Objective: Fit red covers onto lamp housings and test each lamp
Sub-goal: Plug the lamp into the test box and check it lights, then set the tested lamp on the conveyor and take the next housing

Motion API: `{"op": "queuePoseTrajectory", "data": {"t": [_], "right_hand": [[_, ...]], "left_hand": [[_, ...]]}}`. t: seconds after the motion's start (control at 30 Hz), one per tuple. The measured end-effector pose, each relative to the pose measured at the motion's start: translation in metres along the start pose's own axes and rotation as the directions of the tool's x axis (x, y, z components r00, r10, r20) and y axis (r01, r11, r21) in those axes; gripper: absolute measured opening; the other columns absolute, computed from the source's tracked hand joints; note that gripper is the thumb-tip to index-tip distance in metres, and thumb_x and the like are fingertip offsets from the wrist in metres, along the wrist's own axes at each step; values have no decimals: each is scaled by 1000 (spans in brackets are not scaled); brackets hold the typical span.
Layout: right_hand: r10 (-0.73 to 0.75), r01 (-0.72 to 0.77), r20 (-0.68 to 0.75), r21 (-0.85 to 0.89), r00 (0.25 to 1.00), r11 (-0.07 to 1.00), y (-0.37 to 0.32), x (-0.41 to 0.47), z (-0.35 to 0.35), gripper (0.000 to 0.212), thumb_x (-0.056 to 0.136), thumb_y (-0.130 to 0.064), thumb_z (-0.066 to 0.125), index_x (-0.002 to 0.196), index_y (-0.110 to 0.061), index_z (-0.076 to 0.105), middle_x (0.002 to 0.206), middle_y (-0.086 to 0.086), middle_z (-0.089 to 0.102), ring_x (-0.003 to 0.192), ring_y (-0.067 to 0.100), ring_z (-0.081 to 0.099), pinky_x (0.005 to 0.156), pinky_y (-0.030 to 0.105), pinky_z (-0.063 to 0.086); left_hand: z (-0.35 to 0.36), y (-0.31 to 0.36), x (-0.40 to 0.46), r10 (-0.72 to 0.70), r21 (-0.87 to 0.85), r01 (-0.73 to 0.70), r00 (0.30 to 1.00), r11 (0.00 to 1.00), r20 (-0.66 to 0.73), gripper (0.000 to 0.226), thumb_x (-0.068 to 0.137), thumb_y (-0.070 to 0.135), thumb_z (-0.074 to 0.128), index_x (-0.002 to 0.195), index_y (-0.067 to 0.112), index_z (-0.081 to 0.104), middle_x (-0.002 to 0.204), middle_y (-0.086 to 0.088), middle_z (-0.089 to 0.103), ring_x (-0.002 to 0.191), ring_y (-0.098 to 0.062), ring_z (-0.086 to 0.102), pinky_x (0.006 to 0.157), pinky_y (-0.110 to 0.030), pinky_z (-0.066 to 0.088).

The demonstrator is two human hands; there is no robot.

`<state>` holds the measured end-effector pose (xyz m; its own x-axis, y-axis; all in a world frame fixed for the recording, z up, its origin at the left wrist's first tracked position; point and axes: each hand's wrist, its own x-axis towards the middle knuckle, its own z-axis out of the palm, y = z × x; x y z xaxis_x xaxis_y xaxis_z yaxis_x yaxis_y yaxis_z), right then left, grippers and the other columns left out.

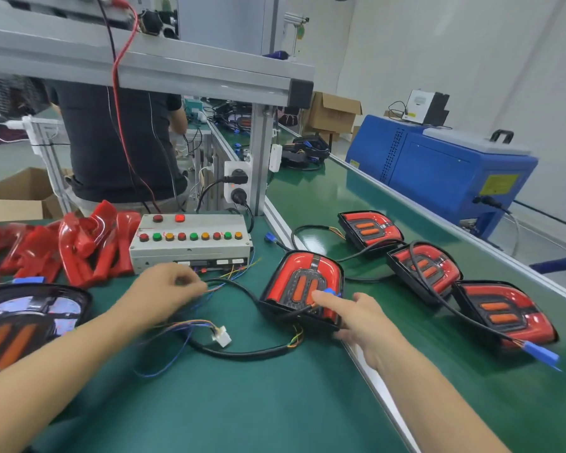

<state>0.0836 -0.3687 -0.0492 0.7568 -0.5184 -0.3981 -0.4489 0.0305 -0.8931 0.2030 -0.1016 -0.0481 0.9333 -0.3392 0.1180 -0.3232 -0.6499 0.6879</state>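
A covered red lamp [303, 282] lies on the green bench just right of centre, its black cable looping left. My right hand [356, 317] rests on its near edge, index finger stretched onto the cover beside a blue connector [331, 291]. My left hand [170, 286] pinches thin coloured wires in front of the grey test box [190, 243] with its rows of red, green and amber buttons. An uncovered lamp housing [23, 322] sits at the far left. A heap of loose red covers [62, 246] lies behind it.
Three more covered lamps [370, 228] [422, 266] [500, 312] lie in a row on the conveyor belt [324, 191] to the right. A white plug [222, 335] on loose wires lies mid-bench. A blue machine [438, 168] stands beyond the belt. Another person [118, 142] stands behind the aluminium frame.
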Motion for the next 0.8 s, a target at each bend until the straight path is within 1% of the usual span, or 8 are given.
{"op": "queuePoseTrajectory", "data": {"t": [0.1, 0.2, 0.27, 0.37, 0.5, 0.63, 0.73, 0.8], "right_hand": [[22, -21, 19, -20, 1000, 1000, -3, 10, 1, 96, 54, -42, 89, 130, -1, 48, 122, 16, 61, 108, 33, 62, 93, 47, 52], [31, -32, 53, 28, 998, 999, -6, 14, 9, 71, 59, -34, 88, 117, -5, 59, 117, 9, 61, 105, 24, 58, 73, 32, 50], [19, -23, 66, 61, 998, 998, -7, 15, 17, 53, 65, -27, 84, 110, -5, 65, 109, 10, 66, 105, 25, 62, 72, 30, 48], [-2, -12, 96, 146, 995, 989, -10, 13, 26, 26, 72, -18, 78, 94, -7, 67, 82, 8, 65, 85, 25, 64, 80, 36, 55], [0, -41, 118, 345, 993, 938, -4, 13, 28, 22, 77, -10, 75, 93, -4, 62, 80, 11, 61, 79, 22, 62, 80, 42, 59], [-49, 2, 96, 434, 994, 901, 1, 13, 33, 26, 81, -10, 72, 102, -3, 59, 80, 10, 62, 81, 23, 63, 76, 39, 59], [-110, 41, 93, 550, 990, 834, -2, 9, 35, 24, 83, -9, 70, 103, 1, 61, 83, 13, 67, 77, 23, 66, 73, 37, 60], [-171, 73, 91, 643, 981, 763, -11, 5, 31, 17, 85, -9, 67, 98, 1, 62, 81, 13, 71, 72, 21, 69, 73, 36, 61]], "left_hand": [[-1, -17, 7, -182, 58, 190, 976, 980, -122, 8, 84, 17, 66, 90, 13, 69, 90, -4, 70, 86, -24, 62, 79, -31, 44], [2, -22, 8, -287, 43, 287, 958, 957, -14, 7, 80, 16, 70, 73, 14, 70, 72, -5, 71, 74, -26, 63, 69, -31, 47], [0, -19, 7, -334, -52, 337, 941, 940, 53, 12, 77, 19, 74, 66, 14, 70, 56, 3, 65, 55, -20, 55, 52, -24, 40], [-14, -12, 5, -386, -112, 398, 915, 910, 120, 38, 78, 40, 73, 86, 3, 69, 71, -6, 60, 51, -18, 39, 46, -20, 26], [-46, 10, -17, -269, 37, 271, 916, 962, 298, 59, 50, 73, 74, 86, 27, 69, 68, 2, 59, 51, -13, 44, 45, -20, 29], [-41, 37, -46, -39, 122, -45, 790, 991, 612, 50, 53, 61, 76, 98, 43, 62, 73, 13, 66, 47, 0, 52, 47, -13, 37], [-10, 43, -54, 29, 364, -253, 853, 896, 521, 29, 74, 38, 69, 101, 39, 60, 73, 17, 64, 60, 5, 53, 56, -17, 38], [4, 46, -54, 132, 608, -364, 910, 706, 392, 21, 83, 33, 59, 104, 34, 59, 91, 14, 62, 80, -4, 55, 62, -25, 33]]}}
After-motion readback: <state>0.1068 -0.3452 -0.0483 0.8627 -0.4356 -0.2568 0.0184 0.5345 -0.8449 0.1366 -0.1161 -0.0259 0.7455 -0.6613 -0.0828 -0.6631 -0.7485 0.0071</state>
